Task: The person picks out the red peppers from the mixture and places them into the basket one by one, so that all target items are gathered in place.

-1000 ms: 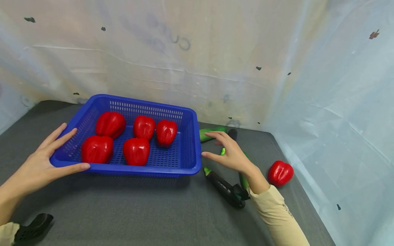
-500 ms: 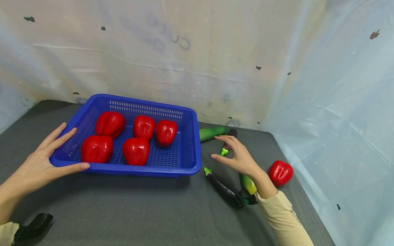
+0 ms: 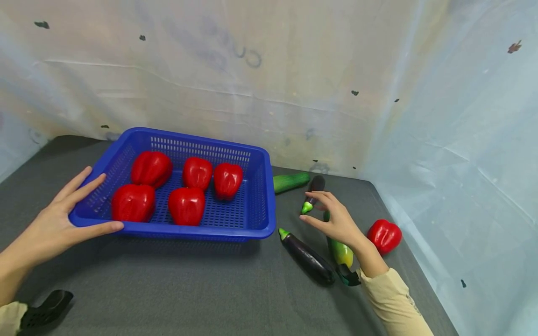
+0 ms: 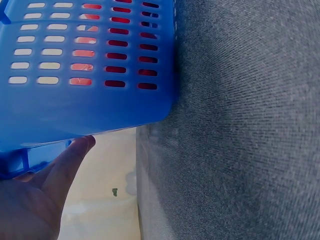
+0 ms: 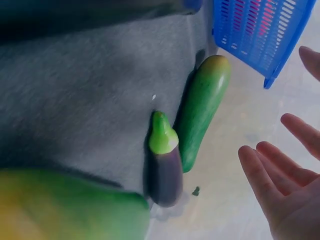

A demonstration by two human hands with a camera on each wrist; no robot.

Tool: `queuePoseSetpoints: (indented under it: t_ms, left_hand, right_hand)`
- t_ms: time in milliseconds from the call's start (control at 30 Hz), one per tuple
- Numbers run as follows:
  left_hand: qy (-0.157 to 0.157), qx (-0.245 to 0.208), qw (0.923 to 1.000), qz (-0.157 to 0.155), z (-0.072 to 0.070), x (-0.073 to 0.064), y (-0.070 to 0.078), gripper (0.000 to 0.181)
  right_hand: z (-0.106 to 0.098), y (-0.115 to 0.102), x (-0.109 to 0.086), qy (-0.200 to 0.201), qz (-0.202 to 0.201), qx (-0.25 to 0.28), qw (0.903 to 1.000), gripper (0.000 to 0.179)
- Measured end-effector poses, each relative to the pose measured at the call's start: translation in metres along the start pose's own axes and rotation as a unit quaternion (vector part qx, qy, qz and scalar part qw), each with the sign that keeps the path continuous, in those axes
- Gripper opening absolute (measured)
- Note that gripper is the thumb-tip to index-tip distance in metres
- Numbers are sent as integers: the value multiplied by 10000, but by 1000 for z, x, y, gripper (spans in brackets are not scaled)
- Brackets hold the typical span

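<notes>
At the left corner of a blue plastic basket (image 3: 260, 233), my left hand (image 3: 52, 224) rests with spread, straight fingers. Its thumb lies along the near rim. The left wrist view shows the fingers (image 4: 65, 165) against the basket's edge. Several red bell peppers (image 3: 187, 206) lie inside. My right hand (image 3: 340, 224) hovers over the vegetables right of the basket, loosely bent and holding nothing. Closest to its fingertips is a small eggplant (image 3: 316, 184) with a green cap. Partly under the hand lies a yellow-ended green vegetable (image 3: 342, 253). A long eggplant (image 3: 308, 256) lies nearer the front.
A cucumber (image 3: 292, 182) lies behind, by the basket's right side. One more red bell pepper (image 3: 384, 236) sits on the grey cloth (image 3: 189, 289) near the right edge. Plastic sheeting (image 3: 294, 70) hangs at the back and right.
My right hand has moved right and slightly down, away from the basket's right rim, uncovering the cucumber and small eggplant. The left hand, basket and peppers keep their places.
</notes>
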State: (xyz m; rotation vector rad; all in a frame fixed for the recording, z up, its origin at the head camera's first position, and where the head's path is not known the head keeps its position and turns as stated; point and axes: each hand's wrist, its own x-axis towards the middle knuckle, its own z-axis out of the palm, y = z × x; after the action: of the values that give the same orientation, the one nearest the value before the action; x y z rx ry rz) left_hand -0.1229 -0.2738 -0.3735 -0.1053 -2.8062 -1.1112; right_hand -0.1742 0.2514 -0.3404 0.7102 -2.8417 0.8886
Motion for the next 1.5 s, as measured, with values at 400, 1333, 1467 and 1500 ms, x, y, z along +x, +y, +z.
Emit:
queuePoseSetpoints:
  t_ms: [400,1333,1467,1500]
  left_hand:
    - [2,31,10000,2,0,0,0,105]
    - [22,-2,10000,35,0,0,1,105]
    - [12,6,10000,37,-1,0,1,105]
    - [10,4,10000,39,-1,0,1,105]
  right_hand:
    - [-4,21,-18,-120,458,-223,9986,59]
    - [-20,46,-46,99,1063,-597,9925,55]
    - [-22,48,-49,88,1137,-639,9914,56]
    - [-23,48,-50,84,1156,-643,9912,56]
